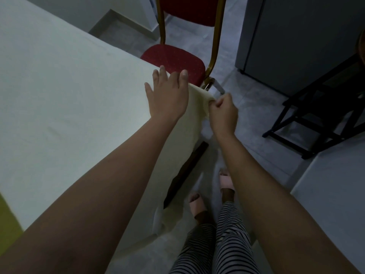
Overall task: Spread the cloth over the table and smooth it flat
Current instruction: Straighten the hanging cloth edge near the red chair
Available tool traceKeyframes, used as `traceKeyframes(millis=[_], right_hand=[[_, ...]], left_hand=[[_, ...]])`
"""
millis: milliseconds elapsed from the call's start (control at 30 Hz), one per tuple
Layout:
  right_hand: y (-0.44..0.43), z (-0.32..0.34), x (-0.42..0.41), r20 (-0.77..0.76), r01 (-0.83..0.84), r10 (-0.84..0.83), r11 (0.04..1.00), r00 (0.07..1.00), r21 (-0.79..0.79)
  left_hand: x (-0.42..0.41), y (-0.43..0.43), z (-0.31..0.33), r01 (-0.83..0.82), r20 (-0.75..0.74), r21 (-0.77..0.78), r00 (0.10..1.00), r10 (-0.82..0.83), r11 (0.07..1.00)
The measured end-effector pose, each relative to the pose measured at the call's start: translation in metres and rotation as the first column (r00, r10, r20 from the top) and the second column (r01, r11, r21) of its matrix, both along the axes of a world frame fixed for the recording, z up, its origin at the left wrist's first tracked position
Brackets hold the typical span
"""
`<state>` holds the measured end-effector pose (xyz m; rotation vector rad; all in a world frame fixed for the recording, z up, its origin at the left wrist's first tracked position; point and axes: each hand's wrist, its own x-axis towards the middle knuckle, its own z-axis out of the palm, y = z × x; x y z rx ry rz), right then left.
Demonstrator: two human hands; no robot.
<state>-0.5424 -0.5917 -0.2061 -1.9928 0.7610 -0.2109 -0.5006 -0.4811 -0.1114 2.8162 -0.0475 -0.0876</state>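
Observation:
A pale cream cloth (65, 99) covers the table top across the left of the view and hangs over its near right edge. My left hand (167, 95) lies flat, fingers spread, on the cloth at the table's far right corner. My right hand (224, 113) is just off that corner, fingers pinched on the hanging edge of the cloth, holding it out from the table. A dark table leg (185, 173) shows below the hanging cloth.
A red padded chair (177, 60) with a gold frame stands tucked against the table's far side by the corner. A black folding stand (320, 115) and a grey cabinet (296, 36) stand at the right. My feet in pink slippers (227, 180) are on the tiled floor.

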Motion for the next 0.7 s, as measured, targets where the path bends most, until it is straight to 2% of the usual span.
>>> traceKeyframes(millis=[100,167,233,400,533,600,700], right_hand=[[0.016,-0.011,-0.004,-0.054,-0.230,0.241,0.960,0.969,0.159],[0.023,-0.016,-0.003,-0.056,-0.320,0.332,0.934,0.942,0.157],[0.030,-0.018,0.002,-0.006,-0.367,0.369,0.926,0.929,0.089],[0.046,-0.016,0.008,-0.003,-0.227,0.227,0.973,0.974,0.041],[0.035,-0.007,-0.007,-0.050,-0.131,0.124,0.974,0.991,-0.185],[0.030,-0.004,-0.032,-0.036,-0.121,0.116,0.957,0.993,-0.262],[0.034,0.005,-0.072,0.064,-0.175,0.196,0.954,0.979,-0.243]], left_hand=[[0.000,0.001,0.000,0.008,0.013,0.034,1.000,-0.008,0.999],[0.000,0.001,0.000,0.007,0.009,0.041,1.000,-0.008,0.999],[0.000,0.001,0.000,0.013,0.013,0.043,1.000,-0.013,0.999],[0.000,0.001,-0.002,0.009,0.029,0.011,1.000,-0.010,1.000],[0.000,0.000,-0.001,0.006,0.009,-0.017,1.000,-0.006,1.000],[0.000,0.001,-0.001,0.011,0.012,-0.011,1.000,-0.011,1.000],[0.001,0.001,-0.003,0.014,0.024,0.013,1.000,-0.014,1.000]])
